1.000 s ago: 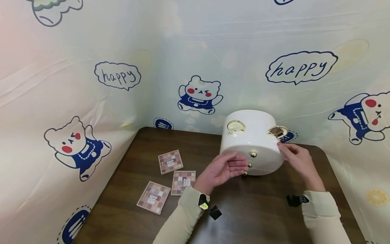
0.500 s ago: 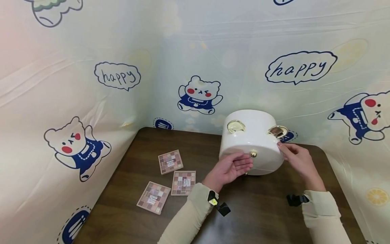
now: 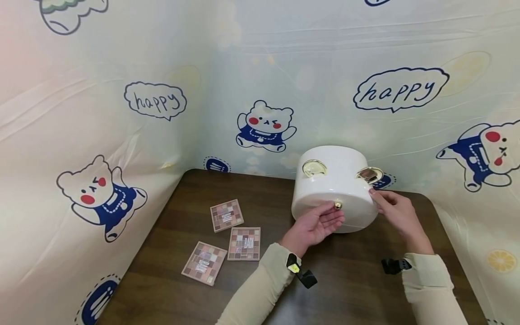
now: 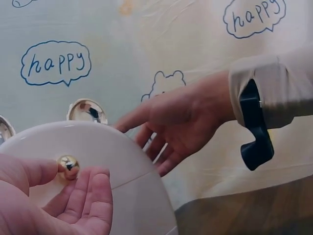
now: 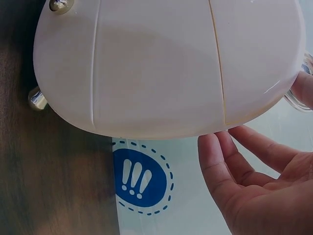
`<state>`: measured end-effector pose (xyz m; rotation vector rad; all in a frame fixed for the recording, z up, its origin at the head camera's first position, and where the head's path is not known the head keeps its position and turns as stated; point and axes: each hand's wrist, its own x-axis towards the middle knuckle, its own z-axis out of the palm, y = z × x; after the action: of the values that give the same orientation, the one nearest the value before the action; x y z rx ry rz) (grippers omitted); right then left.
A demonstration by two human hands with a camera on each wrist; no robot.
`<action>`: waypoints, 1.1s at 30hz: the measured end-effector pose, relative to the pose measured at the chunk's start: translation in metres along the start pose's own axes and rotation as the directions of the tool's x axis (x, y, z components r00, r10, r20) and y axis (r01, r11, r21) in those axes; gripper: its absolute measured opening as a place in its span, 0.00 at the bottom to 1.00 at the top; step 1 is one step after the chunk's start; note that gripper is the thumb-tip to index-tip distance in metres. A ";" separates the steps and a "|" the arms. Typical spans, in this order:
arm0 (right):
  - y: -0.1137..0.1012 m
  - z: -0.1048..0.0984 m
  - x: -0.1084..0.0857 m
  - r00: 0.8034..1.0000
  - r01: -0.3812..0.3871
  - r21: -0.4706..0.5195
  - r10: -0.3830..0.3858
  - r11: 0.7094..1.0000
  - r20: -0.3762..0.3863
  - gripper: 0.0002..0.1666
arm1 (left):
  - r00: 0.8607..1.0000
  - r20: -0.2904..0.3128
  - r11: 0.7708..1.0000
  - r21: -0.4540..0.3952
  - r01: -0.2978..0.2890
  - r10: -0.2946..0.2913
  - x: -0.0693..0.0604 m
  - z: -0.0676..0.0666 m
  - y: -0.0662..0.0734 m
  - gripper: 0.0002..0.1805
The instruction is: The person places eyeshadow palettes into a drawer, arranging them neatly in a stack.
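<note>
A glossy white storage box [image 3: 334, 180] with two gold-rimmed ears and drawer seams stands at the back right of the table. My left hand [image 3: 318, 225] is at its front, thumb and index finger pinching the upper gold knob [image 4: 69, 167]; the other fingers extend below it. Against the box's right side rests my right hand [image 3: 400, 217], thumb near the right ear [image 3: 370, 175] and fairly straight fingers [image 5: 211, 152] touching the side. Further gold knobs [image 5: 61, 5] show in the right wrist view; in the head view the left hand hides them.
Three square eyeshadow palettes lie left of my left arm on the dark wooden table [image 3: 345, 289]: a rear palette [image 3: 226, 215], a middle palette [image 3: 244, 244] and a front palette [image 3: 204, 263]. Patterned fabric [image 3: 325, 67] hangs behind and beside the table, close behind the box.
My left hand has moved right and slightly up across the box front, from beside the lower knobs to the upper knob. My right hand and the box have stayed put.
</note>
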<state>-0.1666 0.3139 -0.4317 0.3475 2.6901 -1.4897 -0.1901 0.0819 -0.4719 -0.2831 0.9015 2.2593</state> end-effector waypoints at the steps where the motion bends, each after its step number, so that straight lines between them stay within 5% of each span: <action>1: 0.000 0.000 0.000 1.000 -0.001 0.004 0.001 1.000 -0.002 0.49 | 1.000 -0.004 1.000 -0.009 0.001 -0.001 0.000 0.001 -0.001 0.09; 20: -0.002 0.004 -0.002 1.000 -0.004 0.007 0.004 1.000 -0.028 0.49 | 0.993 -0.115 0.973 -0.227 -0.027 0.001 -0.004 0.017 -0.011 0.06; 33: 0.000 0.003 -0.002 1.000 0.008 0.002 -0.007 1.000 -0.030 0.49 | 0.984 -0.144 0.983 -0.133 -0.126 0.106 -0.010 0.021 -0.014 0.06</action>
<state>-0.1650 0.3110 -0.4325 0.3631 2.7157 -1.5016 -0.1724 0.0976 -0.4596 -0.4654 0.8472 2.4411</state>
